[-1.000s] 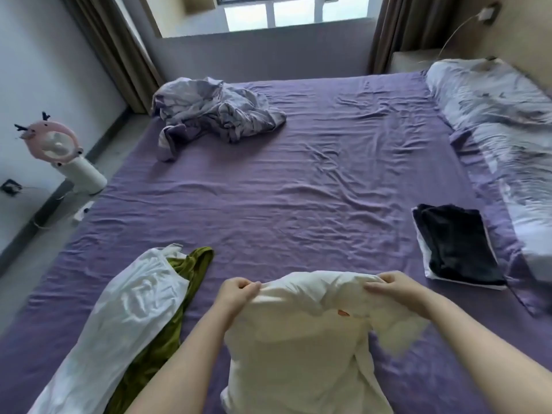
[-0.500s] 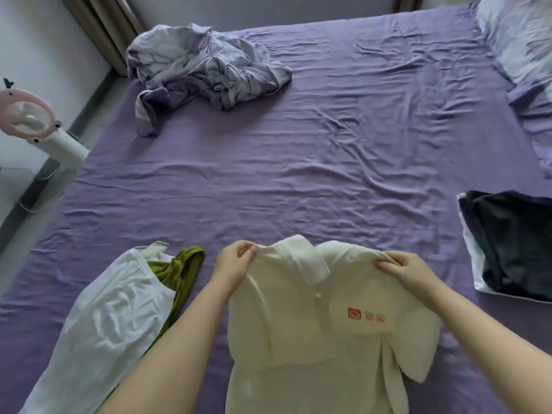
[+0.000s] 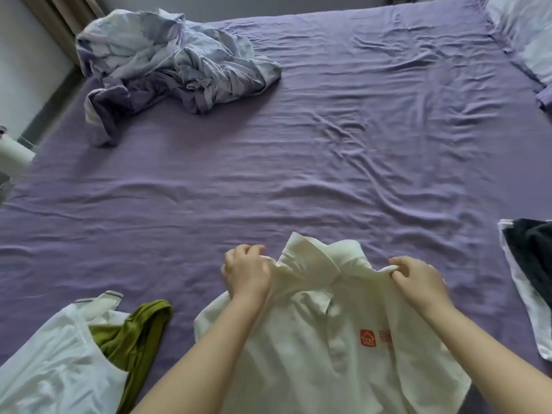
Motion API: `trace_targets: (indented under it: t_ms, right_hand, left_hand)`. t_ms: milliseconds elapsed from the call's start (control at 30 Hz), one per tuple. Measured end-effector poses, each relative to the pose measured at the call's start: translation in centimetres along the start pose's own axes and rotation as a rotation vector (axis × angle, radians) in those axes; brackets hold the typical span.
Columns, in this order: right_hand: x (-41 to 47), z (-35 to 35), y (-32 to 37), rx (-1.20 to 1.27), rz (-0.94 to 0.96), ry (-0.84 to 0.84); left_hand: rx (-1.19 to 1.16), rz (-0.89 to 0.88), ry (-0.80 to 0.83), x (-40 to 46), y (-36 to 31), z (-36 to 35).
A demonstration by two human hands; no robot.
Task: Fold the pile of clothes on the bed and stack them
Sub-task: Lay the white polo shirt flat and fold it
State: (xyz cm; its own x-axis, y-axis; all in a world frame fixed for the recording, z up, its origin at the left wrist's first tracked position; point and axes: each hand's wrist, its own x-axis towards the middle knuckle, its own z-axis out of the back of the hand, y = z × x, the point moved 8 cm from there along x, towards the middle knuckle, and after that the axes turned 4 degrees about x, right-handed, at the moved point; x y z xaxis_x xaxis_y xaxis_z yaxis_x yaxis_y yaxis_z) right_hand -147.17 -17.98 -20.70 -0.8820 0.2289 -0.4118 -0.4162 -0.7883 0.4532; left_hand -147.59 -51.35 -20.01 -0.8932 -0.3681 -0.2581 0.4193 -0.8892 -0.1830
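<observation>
A white polo shirt (image 3: 313,348) with a red chest logo lies front up at the near edge of the purple bed (image 3: 298,174), collar pointing away from me. My left hand (image 3: 246,271) grips its left shoulder and my right hand (image 3: 416,277) pinches its right shoulder. A white garment (image 3: 56,363) and an olive-green one (image 3: 134,330) lie crumpled at the near left. A folded stack with a dark garment (image 3: 534,264) on top of a white one sits at the right edge.
A rumpled lilac patterned sheet (image 3: 167,61) is heaped at the far left corner. Pillows (image 3: 525,34) line the far right. A white fan base (image 3: 12,153) stands on the floor to the left, beside the wall and curtain.
The shirt was lowered from a raised bunch onto the bed and now lies spread front up with collar and logo showing. Both hands moved forward along its shoulders. My view tilted down.
</observation>
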Motion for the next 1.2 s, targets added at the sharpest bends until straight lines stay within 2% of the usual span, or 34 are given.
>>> trace_targets:
  t_ms: [67, 133, 200, 267, 333, 500, 600, 733, 867, 900, 967, 1067, 1133, 1200]
  right_hand:
    - [-0.1, -0.6, 1.1, -0.05, 0.074, -0.087]
    - [0.0, -1.4, 3.5, -0.034, 0.228, -0.109]
    - [0.8, -2.5, 5.1, 0.029, 0.275, -0.057]
    - [2.2, -3.4, 5.9, 0.2, 0.211, 0.017]
    - [3.6, -4.2, 6.2, 0.326, 0.137, 0.088]
    - [5.5, -6.4, 6.2, 0.176, 0.11, 0.165]
    - [5.6, -7.4, 5.5, 0.198, 0.047, 0.189]
    - [5.6, -6.2, 6.3, 0.347, 0.121, 0.132]
    - [5.3, -2.6, 6.9, 0.63, 0.21, -0.016]
    - [5.2, -2.3, 7.0, 0.643, 0.222, -0.013]
    - [5.3, -3.1, 6.8, 0.5, 0.196, 0.045]
    - [5.3, -5.3, 5.3, 0.276, 0.057, 0.173]
    - [5.3, -5.3, 5.1, 0.326, 0.037, 0.165]
    - [5.5, -4.1, 5.5, 0.48, 0.086, 0.09]
  left_hand:
    - [-0.038, -0.092, -0.018, -0.5, -1.8, -1.4]
    - [-0.22, -0.186, 0.115, -0.8, -4.0, -3.5]
    - [-0.373, -0.187, 0.24, -1.0, -5.8, -4.9]
    - [-0.459, -0.114, 0.254, -0.4, -6.8, -5.2]
    - [-0.441, -0.049, 0.261, 0.7, -7.4, -5.4]
    - [-0.411, 0.241, 0.411, 2.8, -7.1, -6.7]
    - [-0.395, 0.363, 0.425, 2.7, -6.6, -7.1]
    - [-0.4, 0.324, 0.363, 3.2, -6.1, -6.9]
    - [-0.608, 0.298, 0.305, 3.9, -5.9, -5.7]
    - [-0.625, 0.277, 0.287, 4.0, -6.0, -5.3]
    - [-0.608, 0.211, 0.268, 4.1, -6.2, -5.0]
    - [-0.624, 0.11, 0.302, 3.9, -6.6, -5.3]
    - [-0.594, 0.066, 0.325, 3.9, -6.6, -5.3]
    - [-0.508, 0.037, 0.306, 4.0, -6.3, -5.1]
